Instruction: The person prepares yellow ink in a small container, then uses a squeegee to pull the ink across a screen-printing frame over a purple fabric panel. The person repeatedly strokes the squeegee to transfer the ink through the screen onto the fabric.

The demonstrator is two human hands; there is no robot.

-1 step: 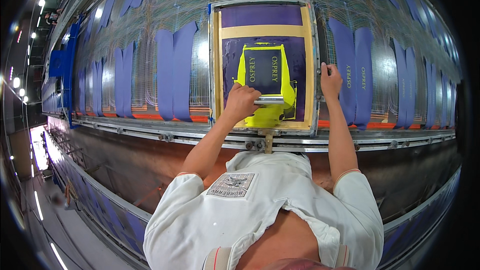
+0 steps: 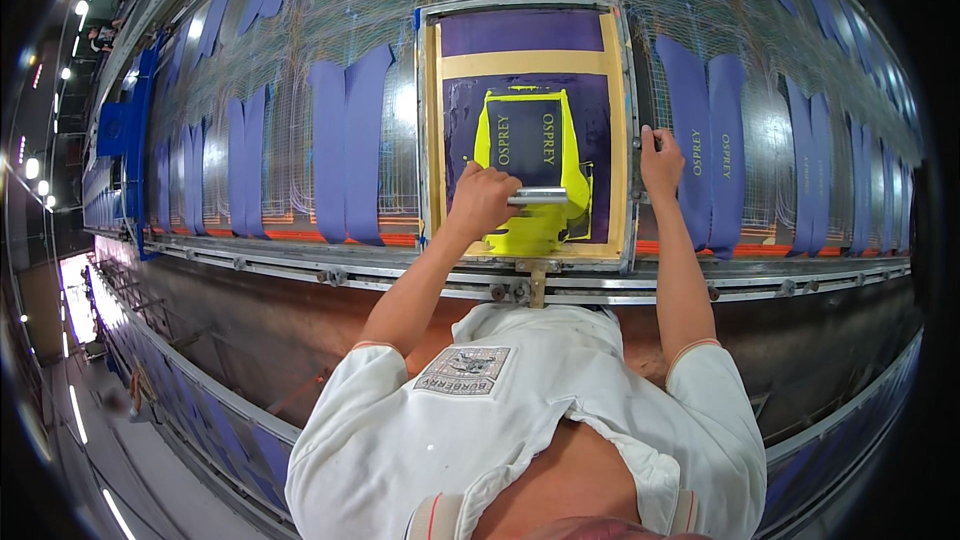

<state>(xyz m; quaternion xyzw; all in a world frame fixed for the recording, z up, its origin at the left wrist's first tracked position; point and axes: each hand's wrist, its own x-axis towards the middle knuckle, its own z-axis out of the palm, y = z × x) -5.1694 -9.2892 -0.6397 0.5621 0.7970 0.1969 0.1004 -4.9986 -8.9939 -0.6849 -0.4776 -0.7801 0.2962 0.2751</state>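
Observation:
My left hand (image 2: 483, 202) is closed round the left end of a squeegee with a metal bar (image 2: 540, 196), held crosswise over the lower part of a printing screen. The screen has a metal frame (image 2: 629, 60) and a purple mesh (image 2: 525, 32) bordered with tan tape. Bright yellow-green ink (image 2: 525, 240) lies along the stencil's sides and below the squeegee. Two lines of lettering show in the dark stencil window (image 2: 525, 135). Just beside the frame's right edge is my right hand (image 2: 661, 162), fingers curled, thumb against them; whether it grips anything is hidden.
Purple-blue cut fabric pieces (image 2: 346, 145) lie in pairs along the long table; a pair on the right (image 2: 705, 145) carries printed lettering. A metal rail (image 2: 400, 273) with clamps runs along the near edge. A blue metal bracket (image 2: 125, 135) stands at left.
The squeegee's bar has tipped slightly and shifted a little away from me under my left hand. My right hand has not visibly moved.

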